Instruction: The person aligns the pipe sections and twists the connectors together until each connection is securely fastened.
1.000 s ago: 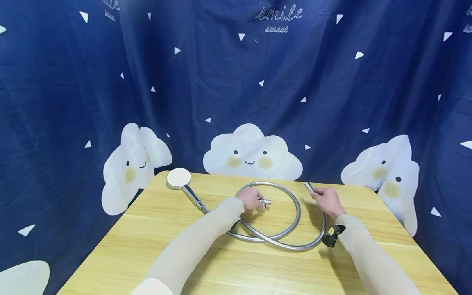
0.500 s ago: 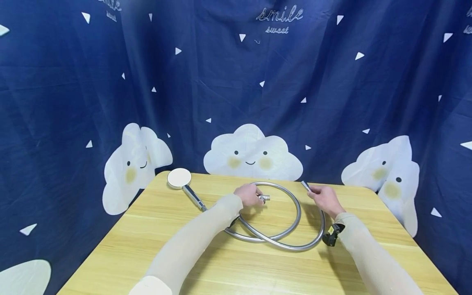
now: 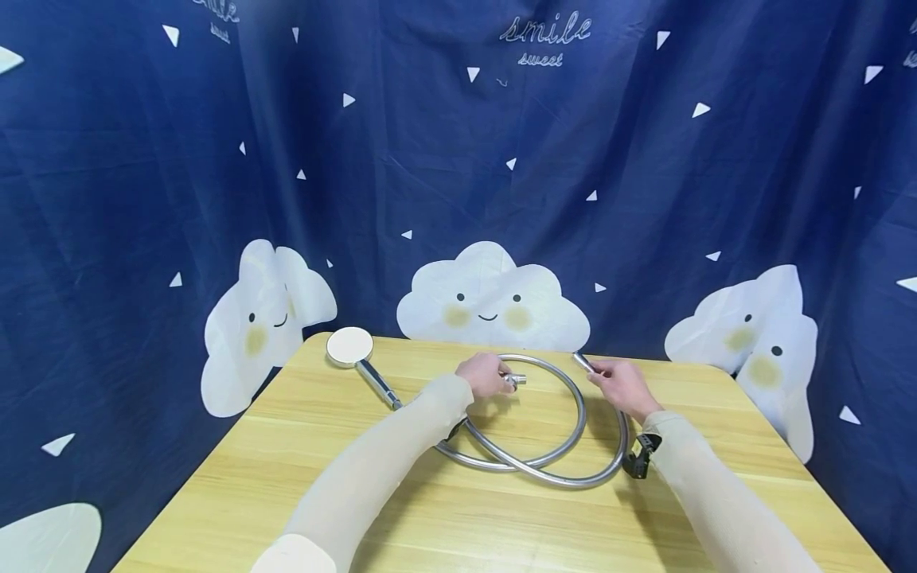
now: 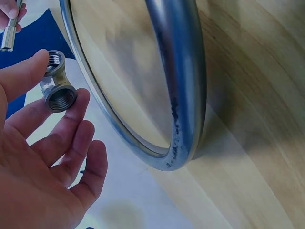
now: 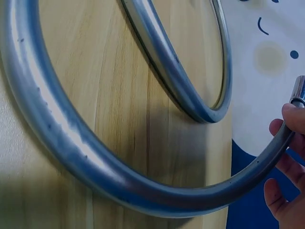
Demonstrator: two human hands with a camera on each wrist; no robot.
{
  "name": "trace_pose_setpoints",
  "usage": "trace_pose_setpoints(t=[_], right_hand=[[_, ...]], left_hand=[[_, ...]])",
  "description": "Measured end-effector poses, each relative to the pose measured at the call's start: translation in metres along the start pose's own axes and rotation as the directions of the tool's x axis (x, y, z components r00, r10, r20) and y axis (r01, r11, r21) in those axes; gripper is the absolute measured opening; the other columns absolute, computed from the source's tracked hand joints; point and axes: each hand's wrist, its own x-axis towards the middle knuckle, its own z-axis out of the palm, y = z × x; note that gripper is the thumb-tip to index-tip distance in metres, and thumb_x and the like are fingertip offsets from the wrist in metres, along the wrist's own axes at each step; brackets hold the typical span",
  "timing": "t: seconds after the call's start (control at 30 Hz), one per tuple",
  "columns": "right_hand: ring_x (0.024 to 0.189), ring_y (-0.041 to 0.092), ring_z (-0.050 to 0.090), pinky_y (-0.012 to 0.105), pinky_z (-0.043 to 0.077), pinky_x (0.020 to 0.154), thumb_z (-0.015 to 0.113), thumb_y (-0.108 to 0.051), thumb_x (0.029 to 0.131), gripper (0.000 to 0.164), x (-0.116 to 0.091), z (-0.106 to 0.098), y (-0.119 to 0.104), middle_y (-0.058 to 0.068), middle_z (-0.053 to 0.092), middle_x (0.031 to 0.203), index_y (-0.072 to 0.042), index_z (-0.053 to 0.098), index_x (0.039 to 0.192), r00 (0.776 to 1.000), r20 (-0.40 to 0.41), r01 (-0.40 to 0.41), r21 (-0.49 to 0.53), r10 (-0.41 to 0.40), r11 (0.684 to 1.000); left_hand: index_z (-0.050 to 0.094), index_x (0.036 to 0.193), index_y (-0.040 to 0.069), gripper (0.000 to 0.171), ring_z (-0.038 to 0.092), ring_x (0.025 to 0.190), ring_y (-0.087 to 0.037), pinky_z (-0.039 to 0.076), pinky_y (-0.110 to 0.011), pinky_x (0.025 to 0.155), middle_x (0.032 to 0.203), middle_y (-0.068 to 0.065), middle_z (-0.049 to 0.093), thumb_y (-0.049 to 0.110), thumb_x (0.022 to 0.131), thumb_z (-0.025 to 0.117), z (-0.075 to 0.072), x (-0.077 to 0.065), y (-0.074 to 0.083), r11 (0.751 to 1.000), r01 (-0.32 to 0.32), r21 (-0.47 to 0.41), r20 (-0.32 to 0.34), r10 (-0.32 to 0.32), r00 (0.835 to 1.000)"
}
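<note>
My left hand [image 3: 484, 376] pinches a small silver threaded pipe fitting [image 4: 59, 88] between thumb and fingers. Two of its round openings show in the left wrist view, with thread inside them. My right hand [image 3: 626, 387] grips the free end of a silver shower hose [image 3: 573, 481] just behind its metal connector [image 5: 299, 89]. That connector points up and to the left in the head view, a short gap to the right of the fitting. The hose loops over the table and runs behind my left forearm toward a shower head [image 3: 349, 347] with a white face and chrome handle.
The wooden table [image 3: 458, 525] has rounded far corners. Close behind it hangs a dark blue curtain [image 3: 444, 159] with white clouds and triangles. A small black device [image 3: 640, 457] sits on my right wrist.
My right hand has moved left with the hose end, bringing the connector nearer the fitting. My left hand has lifted the fitting slightly. The shower head stays in place.
</note>
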Motion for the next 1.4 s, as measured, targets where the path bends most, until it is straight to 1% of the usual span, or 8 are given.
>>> trace_pose_setpoints(t=[0.1, 0.2, 0.33, 0.67, 0.87, 1.13, 1.3, 1.4], right_hand=[[0.075, 0.019, 0.057, 0.031, 0.043, 0.064, 0.069, -0.008, 0.092, 0.020, 0.001, 0.003, -0.001, 0.013, 0.074, 0.095, 0.000, 0.076, 0.109, 1.000, 0.001, 0.027, -0.019, -0.026, 0.999], [0.076, 0.019, 0.057, 0.031, 0.042, 0.064, 0.069, -0.007, 0.092, 0.018, 0.003, 0.004, -0.003, 0.013, 0.073, 0.094, -0.001, 0.077, 0.107, 0.999, 0.007, 0.041, -0.019, -0.041, 0.999], [0.075, 0.020, 0.056, 0.030, 0.042, 0.062, 0.068, -0.006, 0.092, 0.019, 0.005, 0.007, -0.005, 0.013, 0.073, 0.093, 0.001, 0.076, 0.108, 0.998, 0.013, 0.066, -0.016, -0.066, 0.998], [0.076, 0.019, 0.059, 0.031, 0.043, 0.065, 0.068, -0.001, 0.090, 0.024, 0.009, 0.011, -0.013, 0.018, 0.075, 0.099, 0.004, 0.074, 0.113, 0.989, 0.043, 0.143, -0.039, -0.141, 0.989], [0.072, 0.017, 0.054, 0.031, 0.042, 0.066, 0.069, 0.001, 0.090, 0.023, 0.011, 0.013, -0.013, 0.014, 0.074, 0.091, 0.003, 0.075, 0.112, 0.982, 0.067, 0.178, -0.061, -0.174, 0.982], [0.076, 0.017, 0.057, 0.033, 0.045, 0.067, 0.069, 0.001, 0.088, 0.021, 0.013, 0.019, -0.015, 0.012, 0.074, 0.090, 0.001, 0.076, 0.109, 0.972, 0.084, 0.228, -0.079, -0.221, 0.970], [0.074, 0.016, 0.055, 0.031, 0.043, 0.065, 0.069, 0.001, 0.089, 0.020, 0.014, 0.022, -0.018, 0.011, 0.073, 0.085, 0.000, 0.077, 0.107, 0.965, 0.115, 0.248, -0.086, -0.238, 0.965], [0.074, 0.016, 0.056, 0.031, 0.044, 0.065, 0.068, 0.001, 0.089, 0.021, 0.014, 0.023, -0.020, 0.010, 0.075, 0.088, 0.000, 0.077, 0.109, 0.963, 0.124, 0.251, -0.089, -0.239, 0.964]], left_hand=[[0.070, 0.128, 0.025, 0.044, 0.063, 0.114, -0.018, 0.050, -0.036, 0.089, 0.126, 0.006, 0.071, 0.039, 0.087, 0.077, -0.001, 0.001, 0.000, 1.000, 0.005, -0.009, -0.017, -0.005, 1.000], [0.071, 0.126, 0.025, 0.043, 0.063, 0.101, -0.015, 0.050, -0.032, 0.079, 0.121, 0.006, 0.072, 0.039, 0.086, 0.077, -0.002, 0.001, 0.000, 1.000, 0.007, -0.020, -0.033, -0.007, 0.999], [0.072, 0.125, 0.026, 0.040, 0.058, 0.085, -0.012, 0.045, -0.028, 0.066, 0.119, 0.006, 0.072, 0.037, 0.087, 0.077, -0.004, 0.002, 0.001, 0.999, 0.007, -0.037, -0.049, -0.009, 0.999], [0.071, 0.126, 0.028, 0.041, 0.053, 0.071, -0.013, 0.041, -0.028, 0.058, 0.128, 0.007, 0.069, 0.036, 0.087, 0.078, -0.007, 0.005, 0.005, 0.998, 0.031, -0.057, -0.047, -0.034, 0.998], [0.073, 0.123, 0.029, 0.040, 0.055, 0.076, -0.012, 0.042, -0.028, 0.060, 0.121, 0.008, 0.071, 0.035, 0.085, 0.080, -0.009, 0.004, 0.008, 0.999, 0.021, -0.050, -0.061, -0.024, 0.998], [0.071, 0.125, 0.029, 0.041, 0.056, 0.081, -0.012, 0.043, -0.029, 0.062, 0.130, 0.007, 0.068, 0.035, 0.086, 0.080, -0.008, 0.001, 0.011, 0.998, 0.020, -0.053, -0.067, -0.023, 0.997], [0.072, 0.125, 0.029, 0.041, 0.058, 0.085, -0.012, 0.044, -0.029, 0.065, 0.130, 0.007, 0.069, 0.034, 0.085, 0.081, -0.006, 0.003, 0.012, 0.999, 0.016, -0.045, -0.074, -0.019, 0.997], [0.072, 0.123, 0.030, 0.040, 0.058, 0.087, -0.011, 0.045, -0.029, 0.067, 0.128, 0.009, 0.069, 0.035, 0.084, 0.081, -0.005, 0.004, 0.013, 0.999, 0.018, -0.036, -0.081, -0.020, 0.997]])
